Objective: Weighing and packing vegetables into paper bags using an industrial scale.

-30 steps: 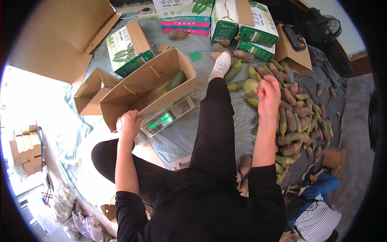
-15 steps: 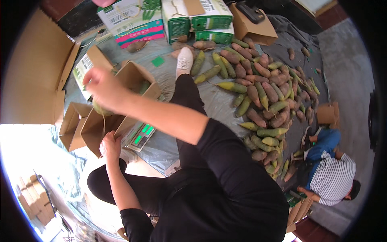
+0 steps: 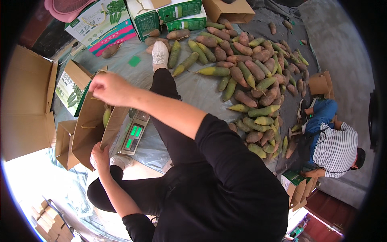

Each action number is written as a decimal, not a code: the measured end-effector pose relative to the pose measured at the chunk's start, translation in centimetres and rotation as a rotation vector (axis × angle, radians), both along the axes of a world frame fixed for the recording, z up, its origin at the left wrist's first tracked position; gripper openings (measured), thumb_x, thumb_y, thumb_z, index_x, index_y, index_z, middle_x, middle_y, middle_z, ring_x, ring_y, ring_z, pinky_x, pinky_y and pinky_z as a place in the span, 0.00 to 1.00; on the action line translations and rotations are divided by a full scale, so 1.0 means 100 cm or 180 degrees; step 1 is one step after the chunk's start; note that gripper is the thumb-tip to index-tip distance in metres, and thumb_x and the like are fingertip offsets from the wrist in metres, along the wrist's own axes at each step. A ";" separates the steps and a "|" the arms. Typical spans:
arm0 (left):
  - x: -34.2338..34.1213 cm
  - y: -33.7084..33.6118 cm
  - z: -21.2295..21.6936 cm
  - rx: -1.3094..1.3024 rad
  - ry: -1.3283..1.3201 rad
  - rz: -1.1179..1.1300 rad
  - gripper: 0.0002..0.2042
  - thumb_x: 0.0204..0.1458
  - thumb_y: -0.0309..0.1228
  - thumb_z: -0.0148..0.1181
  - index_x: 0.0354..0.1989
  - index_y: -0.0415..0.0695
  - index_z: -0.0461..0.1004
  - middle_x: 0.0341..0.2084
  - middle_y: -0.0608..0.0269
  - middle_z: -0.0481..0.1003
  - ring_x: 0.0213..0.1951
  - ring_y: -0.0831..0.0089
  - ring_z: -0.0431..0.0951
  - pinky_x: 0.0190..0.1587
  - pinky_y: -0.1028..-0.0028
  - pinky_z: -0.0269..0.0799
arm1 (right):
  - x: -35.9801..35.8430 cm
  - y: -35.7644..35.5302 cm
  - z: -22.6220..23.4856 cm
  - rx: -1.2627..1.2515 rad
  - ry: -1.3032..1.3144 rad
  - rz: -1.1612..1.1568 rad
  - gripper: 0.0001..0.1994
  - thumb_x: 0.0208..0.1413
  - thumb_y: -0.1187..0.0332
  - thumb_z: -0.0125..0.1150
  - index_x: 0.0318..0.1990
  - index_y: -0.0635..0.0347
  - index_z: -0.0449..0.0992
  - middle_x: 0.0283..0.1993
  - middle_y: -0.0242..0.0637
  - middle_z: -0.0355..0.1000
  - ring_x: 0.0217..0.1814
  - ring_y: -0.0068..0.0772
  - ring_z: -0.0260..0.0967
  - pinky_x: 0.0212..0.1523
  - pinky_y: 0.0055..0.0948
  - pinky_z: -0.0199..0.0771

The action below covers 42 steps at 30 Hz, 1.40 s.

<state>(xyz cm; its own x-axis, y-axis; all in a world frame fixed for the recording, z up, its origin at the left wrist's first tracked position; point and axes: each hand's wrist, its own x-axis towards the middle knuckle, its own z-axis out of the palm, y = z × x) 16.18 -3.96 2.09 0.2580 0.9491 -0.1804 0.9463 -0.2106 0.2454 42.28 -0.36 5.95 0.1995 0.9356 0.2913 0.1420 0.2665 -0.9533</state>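
Observation:
An open cardboard box [image 3: 86,125] stands between my legs and the left side, tilted, with a green radish [image 3: 107,116] showing inside and a cord loop on its inner wall. My left hand [image 3: 100,157] is closed on the near edge of one side panel. At the far end of the box, my right hand [image 3: 111,88] has its fingers curled at the top of the panels; the fingertips are partly hidden. Right beside the box is a digital scale [image 3: 134,135] with green lit displays.
Muddy green and reddish radishes [image 3: 258,76] lie in a large heap at right. Printed cartons [image 3: 181,12] and a pink basket [image 3: 66,8] line the back. Another carton [image 3: 70,90] stands at left. A person in a striped shirt [image 3: 336,149] sits at far right near small boxes.
My right hand has come down from above the box to its far edge. The box opening looks narrower and the scale is more exposed. The view has shifted, moving the background left and up.

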 end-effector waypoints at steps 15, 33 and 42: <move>0.003 0.006 -0.019 -0.0039 -0.0444 -0.0165 0.11 0.41 0.29 0.58 0.34 0.40 0.74 0.28 0.51 0.76 0.33 0.56 0.77 0.36 0.66 0.70 | 0.239 -0.262 -0.252 -0.2927 -0.0932 -0.2706 0.12 0.45 0.70 0.57 0.39 0.60 0.75 0.40 0.43 0.74 0.44 0.43 0.71 0.46 0.32 0.69; 0.002 0.004 -0.017 0.0040 -0.0313 -0.0067 0.10 0.43 0.26 0.59 0.33 0.36 0.73 0.26 0.49 0.75 0.30 0.60 0.77 0.35 0.69 0.69 | 0.319 -0.418 -0.233 -0.4880 0.1005 -0.4330 0.36 0.50 0.72 0.60 0.65 0.50 0.49 0.63 0.41 0.54 0.53 0.43 0.63 0.44 0.35 0.73; 0.003 0.004 -0.011 -0.0061 -0.0335 -0.0015 0.09 0.43 0.25 0.58 0.33 0.36 0.72 0.25 0.50 0.75 0.29 0.61 0.77 0.34 0.70 0.69 | 0.299 -0.425 -0.266 -0.4576 0.0940 -0.4088 0.27 0.46 0.71 0.64 0.55 0.60 0.62 0.51 0.41 0.66 0.46 0.39 0.66 0.41 0.37 0.68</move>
